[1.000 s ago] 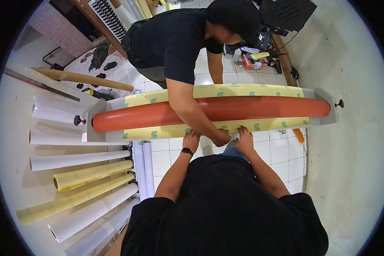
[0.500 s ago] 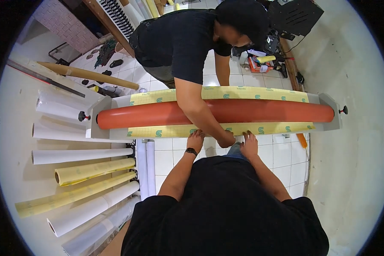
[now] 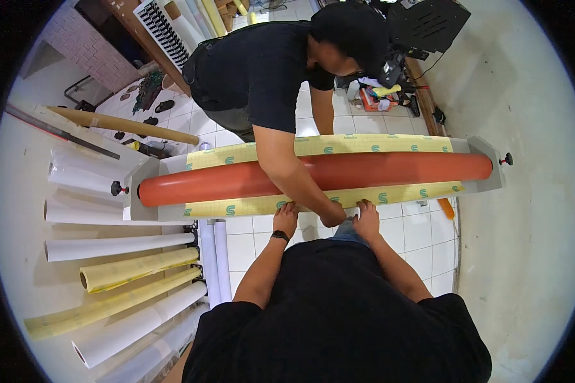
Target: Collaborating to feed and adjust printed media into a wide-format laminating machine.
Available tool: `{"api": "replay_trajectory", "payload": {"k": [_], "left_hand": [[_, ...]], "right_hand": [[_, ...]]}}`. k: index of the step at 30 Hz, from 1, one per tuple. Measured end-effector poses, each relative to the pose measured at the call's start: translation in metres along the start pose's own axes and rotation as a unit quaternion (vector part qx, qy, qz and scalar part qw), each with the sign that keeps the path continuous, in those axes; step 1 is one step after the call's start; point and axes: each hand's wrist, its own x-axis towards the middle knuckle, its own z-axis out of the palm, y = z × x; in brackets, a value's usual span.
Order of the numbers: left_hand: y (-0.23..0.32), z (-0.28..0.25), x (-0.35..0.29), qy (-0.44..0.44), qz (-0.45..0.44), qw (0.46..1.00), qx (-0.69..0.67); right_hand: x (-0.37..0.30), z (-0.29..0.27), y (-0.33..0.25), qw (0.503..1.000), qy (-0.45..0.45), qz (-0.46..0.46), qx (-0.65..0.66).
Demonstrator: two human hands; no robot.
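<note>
The person's left hand [image 3: 286,217] lay flat, fingers spread, pressed on the near edge of the long yellow backing sheet with green marks [image 3: 255,205], which ran left to right under the long orange-red rubber roller [image 3: 313,173] of the grey laminating machine [image 3: 148,191]. The right hand [image 3: 367,217] rested a little to the right on the same near edge, fingers together and pressed down on the sheet. The sheet showed again on the far side of the roller as a second yellow strip.

Between the two hands, a co-worker's hand [image 3: 333,215] reached across the roller from the far side and touched the sheet's near edge; whether it pinched the sheet could not be told. The co-worker, in a black shirt, bent over the machine.

To the left, several white rolls [image 3: 118,246] and yellowish paper rolls [image 3: 137,268] lay side by side on a rack. A brown cardboard tube [image 3: 124,124] lay further off at the far left, over the white tiled floor [image 3: 421,233].
</note>
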Motion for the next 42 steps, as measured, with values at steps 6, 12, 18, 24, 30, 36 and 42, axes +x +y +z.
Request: {"api": "replay_trajectory", "payload": {"k": [6,12,18,24,30,36,42], "left_hand": [[-0.003,0.003,0.001,-0.002,-0.007,1.0,-0.003],[-0.004,0.003,0.001,-0.011,-0.011,1.0,0.011],[-0.001,0.001,0.002,-0.016,-0.013,1.0,0.016],[-0.005,0.007,0.0,0.006,0.004,1.0,0.014],[-0.005,0.011,-0.002,0.034,0.002,0.999,0.013],[-0.002,0.006,-0.005,0.039,0.011,0.999,0.015],[-0.001,0.008,-0.008,0.045,0.012,0.999,-0.006]], "right_hand": [[0.001,0.001,0.0,1.0,0.012,-0.006,-0.001],[0.003,0.001,-0.001,1.0,-0.012,0.01,0.005],[0.002,0.004,0.0,1.0,0.009,-0.001,-0.01],[0.002,0.002,-0.003,1.0,0.0,0.002,-0.009],[0.002,0.004,0.0,1.0,0.009,-0.01,-0.014],[0.0,0.003,0.001,1.0,0.008,-0.016,-0.019],[-0.003,0.001,0.003,1.0,0.0,-0.011,-0.015]]}}
